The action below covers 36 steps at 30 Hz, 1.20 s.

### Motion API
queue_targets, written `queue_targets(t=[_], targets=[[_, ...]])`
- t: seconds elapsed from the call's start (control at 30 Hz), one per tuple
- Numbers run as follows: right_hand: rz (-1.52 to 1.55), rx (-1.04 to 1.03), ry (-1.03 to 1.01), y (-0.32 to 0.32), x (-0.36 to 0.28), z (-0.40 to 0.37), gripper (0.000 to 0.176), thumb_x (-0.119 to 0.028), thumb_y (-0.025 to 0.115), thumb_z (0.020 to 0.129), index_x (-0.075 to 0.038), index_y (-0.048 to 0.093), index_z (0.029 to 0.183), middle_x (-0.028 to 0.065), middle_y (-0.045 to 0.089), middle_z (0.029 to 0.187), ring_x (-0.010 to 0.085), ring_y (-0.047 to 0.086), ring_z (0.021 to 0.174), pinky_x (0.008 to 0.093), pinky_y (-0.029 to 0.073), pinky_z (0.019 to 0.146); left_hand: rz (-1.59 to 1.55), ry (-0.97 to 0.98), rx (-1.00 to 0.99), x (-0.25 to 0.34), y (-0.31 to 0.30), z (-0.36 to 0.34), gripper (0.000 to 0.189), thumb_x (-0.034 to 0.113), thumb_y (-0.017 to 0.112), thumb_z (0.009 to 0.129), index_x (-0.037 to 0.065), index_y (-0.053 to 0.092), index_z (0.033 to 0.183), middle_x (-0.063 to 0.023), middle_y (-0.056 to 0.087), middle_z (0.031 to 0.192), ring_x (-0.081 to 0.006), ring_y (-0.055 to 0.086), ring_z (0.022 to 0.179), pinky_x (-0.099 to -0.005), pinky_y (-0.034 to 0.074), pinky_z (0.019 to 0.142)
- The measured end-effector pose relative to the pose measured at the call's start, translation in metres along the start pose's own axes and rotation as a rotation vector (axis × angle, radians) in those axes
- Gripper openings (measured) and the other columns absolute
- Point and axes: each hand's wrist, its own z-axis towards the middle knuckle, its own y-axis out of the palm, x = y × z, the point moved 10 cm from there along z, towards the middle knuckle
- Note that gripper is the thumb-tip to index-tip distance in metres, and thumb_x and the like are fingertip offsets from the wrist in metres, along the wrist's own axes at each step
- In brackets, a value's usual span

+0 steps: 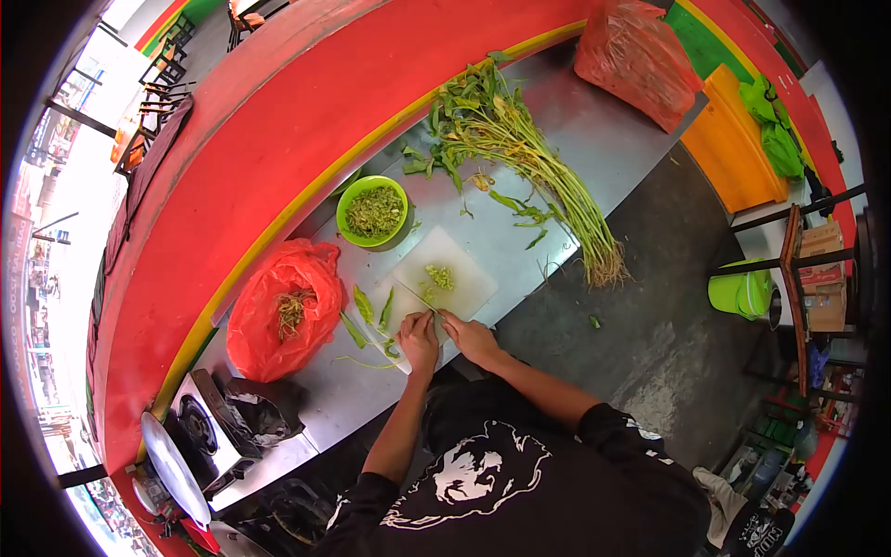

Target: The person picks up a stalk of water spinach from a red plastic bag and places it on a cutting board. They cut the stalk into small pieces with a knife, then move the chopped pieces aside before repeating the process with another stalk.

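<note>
A white cutting board (469, 283) lies on the metal counter, with a small heap of chopped green stems (440, 277) on it. My right hand (471, 340) is closed at the board's near edge, on what looks like a knife (419, 299) whose thin blade points up and left. Close beside it, my left hand (419, 345) is closed, fingers pinched around green stalks mostly hidden beneath them. Loose leaves and stalks (364, 304) lie left of this hand. Beyond the board stands a lime-green bowl (373, 243) holding chopped greens (375, 212).
A bundle of long leafy greens with roots (548, 172) lies across the counter (557, 88). An open red plastic bag (255, 311) with root scraps sits left, near a gas stove (200, 422). Another red bag (636, 65) stands far right. A red wall (306, 121) borders the counter.
</note>
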Motion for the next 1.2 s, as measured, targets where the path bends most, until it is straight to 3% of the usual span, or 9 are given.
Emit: queue_targets(t=[0.13,0.4,0.57,0.7,0.8,1.0,1.2], targets=[[0.075,0.033,-0.024,0.001,-0.005,0.005,0.036,-0.035,0.053,0.105,-0.019,0.056,0.137,0.0242,0.067,0.075,0.0462,0.066,0.069,0.057,0.052,0.064,-0.021,-0.031,-0.03,-0.01,0.006,0.004,0.017,0.012,0.07,0.089,0.013,0.077,0.105,-0.0032,0.07,0.099,-0.0255,0.065,0.095,-0.0416,0.042,0.084],[0.054,0.041,-0.018,0.004,0.001,0.001,0.035,-0.034,0.053,0.104,-0.019,0.056,0.136,0.0228,0.066,0.069,0.0454,0.066,0.064,0.0562,0.052,0.058,-0.015,-0.012,0.006,-0.004,-0.001,0.005,0.015,0.012,0.073,0.087,0.012,0.075,0.101,-0.0041,0.072,0.099,-0.0258,0.067,0.095,-0.0416,0.044,0.081],[0.143,0.022,-0.001,0.003,0.0,0.001,0.032,-0.033,0.051,0.104,-0.018,0.057,0.131,0.0245,0.068,0.075,0.0479,0.066,0.071,0.06,0.052,0.066,-0.001,-0.025,0.002,-0.013,0.005,0.013,0.013,0.013,0.073,0.087,0.012,0.075,0.1,-0.0038,0.072,0.099,-0.026,0.068,0.092,-0.0425,0.044,0.079],[-0.036,-0.016,0.028,-0.003,-0.003,-0.005,0.035,-0.035,0.051,0.105,-0.019,0.055,0.135,0.0225,0.066,0.07,0.0446,0.067,0.067,0.0564,0.052,0.06,0.002,-0.022,-0.014,-0.013,0.008,0.007,0.013,0.015,0.071,0.088,0.015,0.075,0.1,0.0,0.071,0.098,-0.0236,0.065,0.096,-0.0418,0.042,0.083],[0.027,0.056,-0.028,0.001,-0.002,0.004,0.034,-0.035,0.052,0.105,-0.021,0.057,0.135,0.0216,0.065,0.067,0.044,0.066,0.064,0.0558,0.052,0.059,0.02,-0.026,-0.027,-0.014,0.007,0.004,0.013,0.014,0.071,0.088,0.015,0.075,0.1,-0.0001,0.071,0.099,-0.024,0.065,0.095,-0.0422,0.042,0.083],[0.253,-0.095,0.056,0.0,0.005,0.0,0.039,-0.033,0.043,0.107,-0.014,0.052,0.14,0.0273,0.07,0.091,0.0502,0.066,0.083,0.0584,0.052,0.075,-0.003,-0.031,0.005,-0.013,0.004,0.012,0.014,0.014,0.073,0.087,0.015,0.075,0.1,-0.0017,0.07,0.095,-0.0238,0.067,0.091,-0.0412,0.043,0.079],[0.308,-0.103,0.021,-0.006,0.003,-0.008,0.04,-0.025,0.046,0.106,-0.011,0.051,0.143,0.0269,0.07,0.098,0.0479,0.067,0.086,0.0568,0.052,0.076,0.017,0.021,-0.003,-0.004,0.001,0.006,0.019,0.014,0.073,0.087,0.015,0.076,0.105,-0.0016,0.069,0.093,-0.0223,0.065,0.095,-0.0411,0.043,0.082]])
